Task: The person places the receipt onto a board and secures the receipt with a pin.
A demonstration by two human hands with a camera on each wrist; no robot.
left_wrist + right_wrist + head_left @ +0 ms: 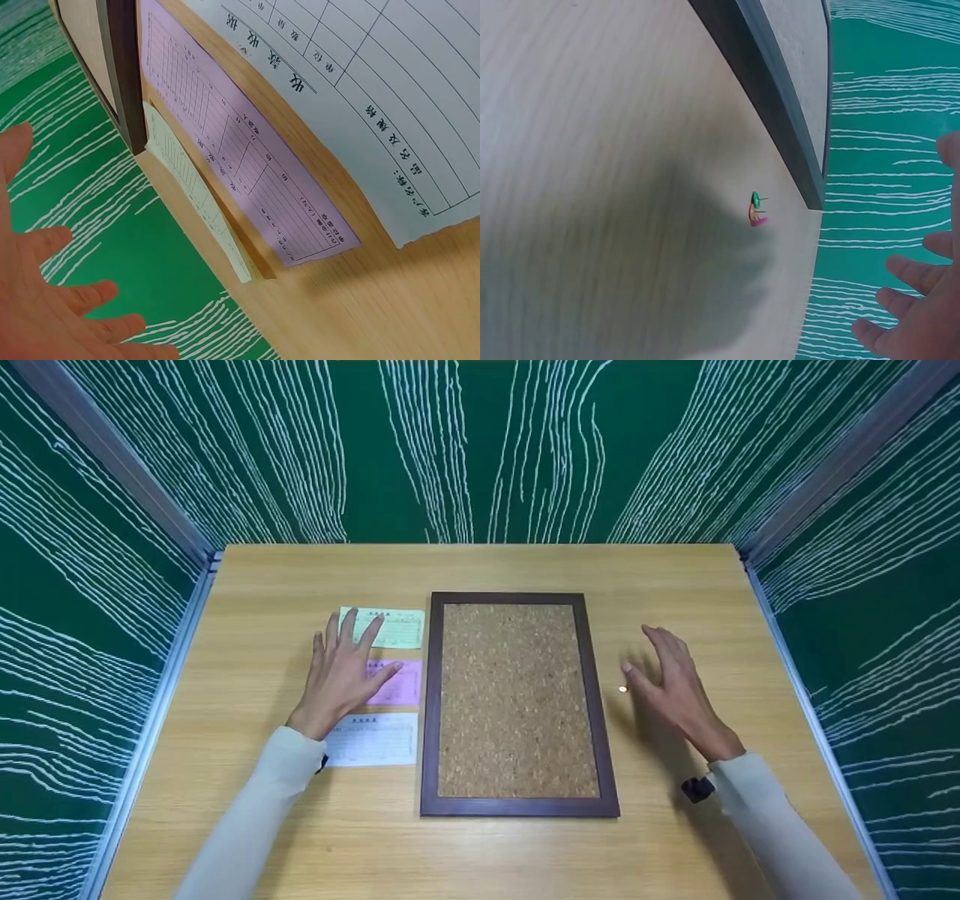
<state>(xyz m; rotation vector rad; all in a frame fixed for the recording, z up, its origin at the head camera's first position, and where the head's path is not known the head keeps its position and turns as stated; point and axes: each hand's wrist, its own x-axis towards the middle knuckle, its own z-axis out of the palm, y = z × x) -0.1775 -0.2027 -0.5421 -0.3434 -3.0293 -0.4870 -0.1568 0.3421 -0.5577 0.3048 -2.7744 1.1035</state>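
Observation:
A cork board (517,697) in a dark brown frame lies flat at the middle of the table. Along its left side is a column of printed receipt slips: green (405,631) at the far end, purple (247,157) between, pale blue-white (379,744) nearest. My left hand (336,682) is spread over the green and purple slips, partly covering them, and holds nothing. Right of the board, my right hand (675,690) hovers with loosely bent, parted fingers. Near its thumb lie small thumbtacks, seen in the right wrist view as green (756,199), orange (751,213) and pink (760,222).
The wooden table (517,859) carries these things. Green panels (480,450) with wavy white lines stand along its back and both sides, joined by metal posts at the back corners. A dark band (697,790) shows at the right wrist.

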